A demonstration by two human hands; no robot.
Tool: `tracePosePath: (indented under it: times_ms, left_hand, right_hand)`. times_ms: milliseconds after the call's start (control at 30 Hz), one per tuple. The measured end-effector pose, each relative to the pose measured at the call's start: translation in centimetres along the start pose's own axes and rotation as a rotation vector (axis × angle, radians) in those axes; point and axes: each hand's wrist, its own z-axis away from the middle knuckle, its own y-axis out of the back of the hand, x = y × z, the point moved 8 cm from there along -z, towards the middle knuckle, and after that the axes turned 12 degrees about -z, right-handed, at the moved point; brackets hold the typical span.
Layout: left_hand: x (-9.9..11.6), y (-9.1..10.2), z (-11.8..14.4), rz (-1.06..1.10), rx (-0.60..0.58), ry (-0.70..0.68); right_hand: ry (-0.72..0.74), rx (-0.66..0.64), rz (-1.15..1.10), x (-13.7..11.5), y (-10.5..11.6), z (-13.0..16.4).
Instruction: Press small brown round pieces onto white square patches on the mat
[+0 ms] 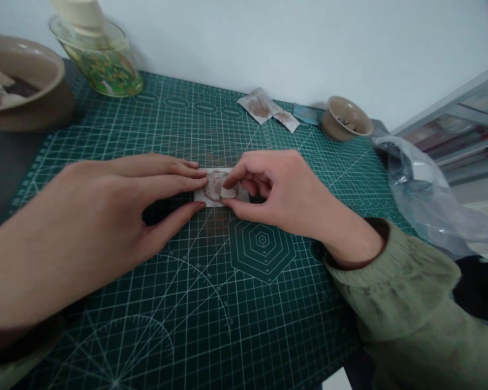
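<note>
A small pale sheet (pixel 212 188), which looks like sandpaper, lies on the green cutting mat (pixel 187 135), with a brownish powdery smear across its middle. My left hand (pixel 114 200) has its fingers stretched out, their tips resting flat on the sheet's left end. The thumb touches down near the sheet's lower left corner. Between the thumb and index finger of my right hand (pixel 272 187) is a small whitish piece (pixel 228 192), held against the sheet's smeared area. The other right fingers curl inward. What the piece is made of I cannot tell.
Two brown-stained sheets (pixel 262 105) and a blue piece (pixel 305 114) lie at the back. A small tan bowl (pixel 345 119) holds bits; a larger bowl (pixel 24 108) stands left. Beside that is a glass container (pixel 109 65). A clear plastic bag (pixel 427 189) lies right.
</note>
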Motion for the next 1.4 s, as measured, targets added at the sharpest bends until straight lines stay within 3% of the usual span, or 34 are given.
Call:
tracePosePath:
  times_ms: [100,200,367,533,767,933,1000,1067,1133,1200,1400]
  left_hand:
    - [1.4,0.1,-0.4,-0.075,-0.05,-0.138]
    - [2.5,1.3,-0.8,-0.034,0.018,-0.135]
    - [4.2,2.8,-0.9,0.107,0.116,-0.151]
    - [3.8,3.0,-1.0,0.212,0.151,-0.093]
    - [3.3,2.8,-1.0,0.256,0.133,-0.044]
    - [3.6,3.1,-0.9,0.253,0.161,-0.087]
    - [3.7,3.2,-0.9,0.251,0.177,-0.092]
    - [3.6,3.3,-1.0,0.242,0.186,-0.093]
    - [3.4,3.3,-1.0,0.227,0.191,-0.079]
    - [2.9,3.2,-1.1,0.212,0.191,-0.037]
    - [0.7,2.7,-1.4,0.217,0.211,0.06]
  right_hand:
    - [-0.032,0.167,-0.132,0.2,1.8,0.5]
    - [-0.093,0.232,-0.376,0.6,1.9,0.5]
    - [-0.122,0.105,-0.66,0.8,-0.1,0.0]
    - [-0.094,-0.034,-0.83,0.8,-1.4,0.2]
    - [-0.073,-0.076,-0.84,0.5,-1.6,0.3]
    - [-0.022,-0.12,-0.855,0.2,-1.7,0.3]
    - [0.007,-0.108,-0.832,0.1,-1.4,0.3]
    - [0.035,-0.001,-0.702,0.4,-0.2,0.2]
    - [0.027,0.148,-0.443,0.7,1.4,0.2]
    - [-0.024,0.211,-0.172,1.0,2.7,0.1]
    - [-0.116,-0.046,0.14,0.9,2.6,-0.6]
